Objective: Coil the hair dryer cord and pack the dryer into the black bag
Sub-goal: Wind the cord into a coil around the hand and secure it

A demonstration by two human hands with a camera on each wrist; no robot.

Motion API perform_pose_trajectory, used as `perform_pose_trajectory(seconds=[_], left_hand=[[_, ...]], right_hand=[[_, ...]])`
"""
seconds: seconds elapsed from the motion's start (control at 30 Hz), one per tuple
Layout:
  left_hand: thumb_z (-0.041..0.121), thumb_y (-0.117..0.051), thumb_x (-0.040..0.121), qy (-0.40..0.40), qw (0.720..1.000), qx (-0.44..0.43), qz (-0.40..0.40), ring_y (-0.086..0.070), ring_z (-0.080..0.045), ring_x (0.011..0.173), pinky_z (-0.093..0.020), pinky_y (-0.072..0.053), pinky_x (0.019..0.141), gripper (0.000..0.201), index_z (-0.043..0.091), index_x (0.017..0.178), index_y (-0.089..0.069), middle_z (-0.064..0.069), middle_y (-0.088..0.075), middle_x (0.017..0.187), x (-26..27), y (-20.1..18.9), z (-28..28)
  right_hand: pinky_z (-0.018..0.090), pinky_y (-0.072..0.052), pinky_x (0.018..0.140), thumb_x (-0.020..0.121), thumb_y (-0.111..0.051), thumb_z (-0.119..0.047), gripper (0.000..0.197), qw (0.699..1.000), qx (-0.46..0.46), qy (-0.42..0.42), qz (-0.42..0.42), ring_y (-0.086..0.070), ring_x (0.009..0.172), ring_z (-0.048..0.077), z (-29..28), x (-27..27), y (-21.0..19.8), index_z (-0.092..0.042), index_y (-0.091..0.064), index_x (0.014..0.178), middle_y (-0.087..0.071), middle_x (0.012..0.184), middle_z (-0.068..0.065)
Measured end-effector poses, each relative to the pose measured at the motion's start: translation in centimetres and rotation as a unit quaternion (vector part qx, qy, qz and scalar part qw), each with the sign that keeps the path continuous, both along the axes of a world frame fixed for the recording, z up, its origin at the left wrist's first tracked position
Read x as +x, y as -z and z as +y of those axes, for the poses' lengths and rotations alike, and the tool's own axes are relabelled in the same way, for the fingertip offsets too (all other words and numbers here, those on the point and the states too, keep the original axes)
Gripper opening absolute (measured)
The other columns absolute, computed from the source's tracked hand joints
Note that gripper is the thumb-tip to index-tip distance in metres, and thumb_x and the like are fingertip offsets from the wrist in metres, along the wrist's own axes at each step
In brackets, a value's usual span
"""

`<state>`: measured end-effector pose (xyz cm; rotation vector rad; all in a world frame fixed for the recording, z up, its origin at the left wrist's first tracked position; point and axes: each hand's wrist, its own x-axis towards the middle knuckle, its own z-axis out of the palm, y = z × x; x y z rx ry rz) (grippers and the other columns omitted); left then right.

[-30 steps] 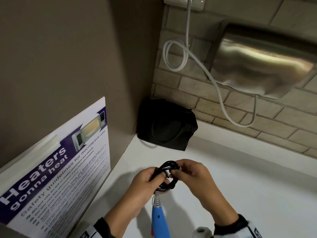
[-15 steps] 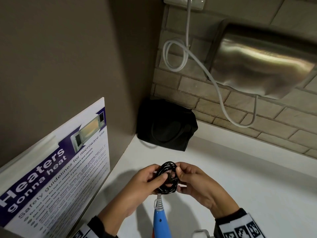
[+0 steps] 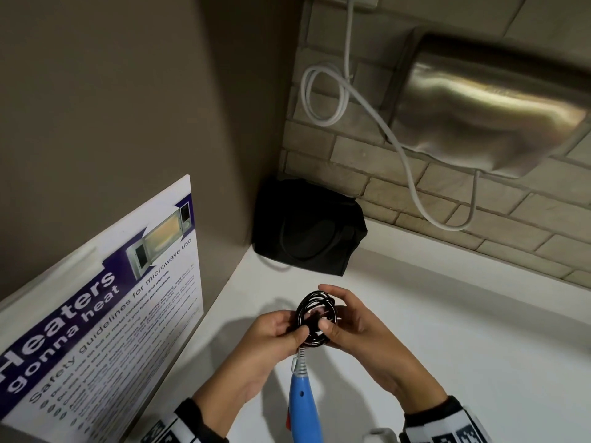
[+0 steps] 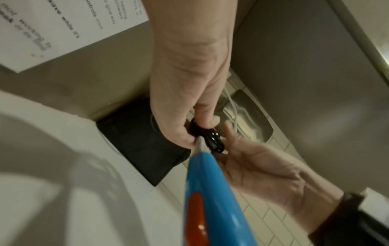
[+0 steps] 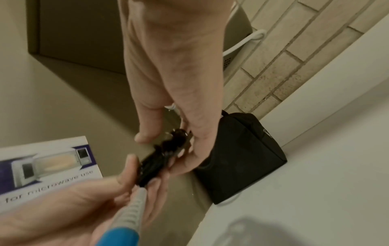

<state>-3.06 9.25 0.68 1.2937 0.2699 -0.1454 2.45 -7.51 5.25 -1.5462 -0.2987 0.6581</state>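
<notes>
**Cord bundle held over the corner bench**

White bench [image 3: 447, 330] fills a corner where a tan wall meets pale brick. Above it the left hand [image 3: 271, 338] pinches the lower left edge of the coiled black cord [image 3: 315, 318] between thumb and curled fingers. The right hand [image 3: 348, 321] cups the coil from the other side, thumb pressed on its lower rim and fingers arched over the top. A grey ribbed strain relief drops from the coil into the blue hair dryer [image 3: 302, 407] handle, which hangs between the wrists. Beyond the hands, the black bag [image 3: 308, 228] sits upright on the bench, pushed into the corner. To the left leans a microwave safety poster [image 3: 105, 308]; on the brick hangs a steel hand dryer [image 3: 489, 110] with a looped white cable [image 3: 323, 97].
</notes>
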Motion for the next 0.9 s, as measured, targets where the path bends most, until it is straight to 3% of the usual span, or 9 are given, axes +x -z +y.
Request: perform_pose_trajectory(seconds=[0.1, 0.23, 0.33, 0.43, 0.6, 0.7, 0.8, 0.9], left_hand=[[0.001, -0.055, 0.091, -0.003, 1.0, -0.002, 0.009, -0.069, -0.022, 0.102, -0.035, -0.052, 0.093, 0.022, 0.01, 0.109, -0.064, -0.009, -0.074, 0.103, 0.1, -0.1, -0.3], [0.016, -0.054, 0.094, -0.002, 0.999, 0.031, 0.006, -0.071, -0.02, 0.097, -0.045, -0.051, 0.097, 0.019, 0.022, 0.111, -0.061, -0.008, -0.074, 0.102, 0.3, 0.2, -0.6], [0.022, -0.056, 0.093, 0.011, 0.999, 0.05, -0.004, -0.07, -0.015, 0.098, -0.043, -0.052, 0.095, 0.024, 0.031, 0.115, -0.059, -0.004, -0.073, 0.106, 0.3, 0.2, -1.1], [0.021, -0.061, 0.09, 0.046, 0.998, 0.052, 0.007, -0.066, -0.015, 0.105, -0.036, -0.055, 0.09, 0.038, 0.035, 0.125, -0.052, -0.003, -0.068, 0.112, 0.2, 0.5, -1.3], [0.028, -0.067, 0.085, 0.171, 0.973, 0.133, 0.075, -0.068, -0.017, 0.093, -0.032, -0.055, 0.084, 0.046, 0.03, 0.125, -0.045, -0.006, -0.068, 0.112, -0.5, 1.7, -2.2], [0.022, -0.069, 0.081, 0.261, 0.946, 0.167, 0.1, -0.066, -0.022, 0.105, -0.034, -0.055, 0.083, 0.045, 0.024, 0.12, -0.047, -0.011, -0.064, 0.121, -1.0, 2.5, -3.7], [0.012, -0.069, 0.079, 0.265, 0.941, 0.19, 0.096, -0.065, -0.024, 0.102, -0.037, -0.058, 0.082, 0.045, 0.014, 0.12, -0.048, -0.009, -0.062, 0.11, -0.5, 2.8, -5.0], [0.01, -0.067, 0.083, 0.253, 0.942, 0.194, 0.101, -0.062, -0.021, 0.094, -0.035, -0.058, 0.083, 0.049, 0.013, 0.126, -0.044, 0.002, -0.054, 0.093, 0.6, 2.7, -5.9]], right_hand=[[0.042, -0.051, 0.097, 0.082, -0.068, -0.023, 0.043, 0.999, 0.004, 0.03, 0.035, -0.065, 0.107, 0.034, -0.1, -0.3, 0.8, -0.018, -0.057, 0.123, -0.067, 0.112, 0.02], [0.026, -0.051, 0.08, 0.087, -0.063, -0.03, 0.023, 0.996, -0.081, 0.04, -0.016, -0.067, 0.094, 0.01, -0.4, -0.9, 1.2, -0.021, -0.069, 0.108, -0.074, 0.104, 0.0], [0.024, -0.043, 0.071, 0.088, -0.062, -0.032, 0.022, 0.994, -0.078, 0.079, -0.019, -0.055, 0.071, 0.006, -0.6, -0.8, 1.6, -0.016, -0.072, 0.1, -0.07, 0.086, -0.003], [0.026, -0.042, 0.07, 0.089, -0.062, -0.027, 0.024, 0.988, -0.048, 0.144, 0.015, -0.047, 0.065, 0.01, -1.3, -0.2, 2.0, -0.007, -0.072, 0.097, -0.063, 0.076, 0.0], [0.023, -0.047, 0.071, 0.091, -0.061, -0.021, 0.023, 0.973, -0.007, 0.219, 0.069, -0.046, 0.06, 0.011, -3.7, 1.0, 2.6, -0.002, -0.072, 0.097, -0.065, 0.077, 0.004], [0.018, -0.052, 0.067, 0.091, -0.06, -0.02, 0.021, 0.962, 0.023, 0.254, 0.099, -0.048, 0.058, 0.011, -5.1, 1.9, 3.0, -0.002, -0.072, 0.094, -0.064, 0.073, 0.004], [0.019, -0.054, 0.071, 0.093, -0.059, -0.019, 0.021, 0.956, 0.02, 0.269, 0.115, -0.052, 0.057, 0.012, -6.2, 2.9, 3.3, -0.002, -0.069, 0.087, -0.059, 0.061, 0.001], [0.019, -0.055, 0.069, 0.093, -0.058, -0.017, 0.021, 0.951, -0.009, 0.275, 0.137, -0.059, 0.063, 0.015, -6.9, 4.1, 4.3, 0.002, -0.065, 0.091, -0.06, 0.065, 0.008]])
